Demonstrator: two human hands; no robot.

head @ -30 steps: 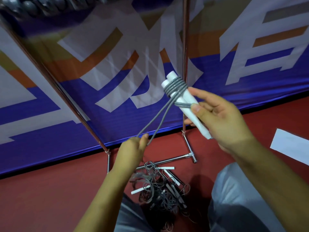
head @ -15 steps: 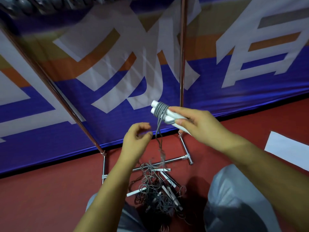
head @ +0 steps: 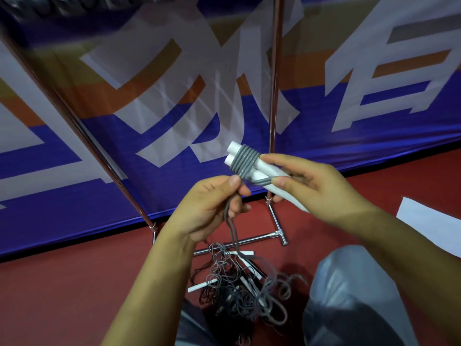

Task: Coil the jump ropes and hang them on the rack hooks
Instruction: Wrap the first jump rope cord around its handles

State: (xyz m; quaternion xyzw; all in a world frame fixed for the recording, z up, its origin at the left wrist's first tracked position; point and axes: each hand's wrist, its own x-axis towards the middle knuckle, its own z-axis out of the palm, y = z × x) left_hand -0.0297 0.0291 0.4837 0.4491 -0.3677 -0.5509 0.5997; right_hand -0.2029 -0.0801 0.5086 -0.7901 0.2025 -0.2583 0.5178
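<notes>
1. While the right hand grips the two white handles of a jump rope, its thumb and fingers are curled around them, and the handles lie side by side, pointing up and to the left.
2. Near the upper ends of the handles the grey cord is wound in several tight turns around both of them together.
3. From this coil the cord goes down into the left hand, which pinches it between the thumb and the curled fingers, just below the coil.
4. Below the left hand the loose part of the cord hangs down toward the floor.
5. On the red floor, between the person's knees, lies a tangled pile of other ropes, grey cords with white handles mixed together.
6. Behind the pile stands the metal rack, with one pole upright, one pole slanted at the left, and a foot bar low on the floor.
7. Behind the rack hangs a banner in blue, orange and white with big characters.
8. At the right edge, a white sheet lies on the floor.
9. The hooks of the rack I cannot see clearly; the top of the view is blurred.
</notes>
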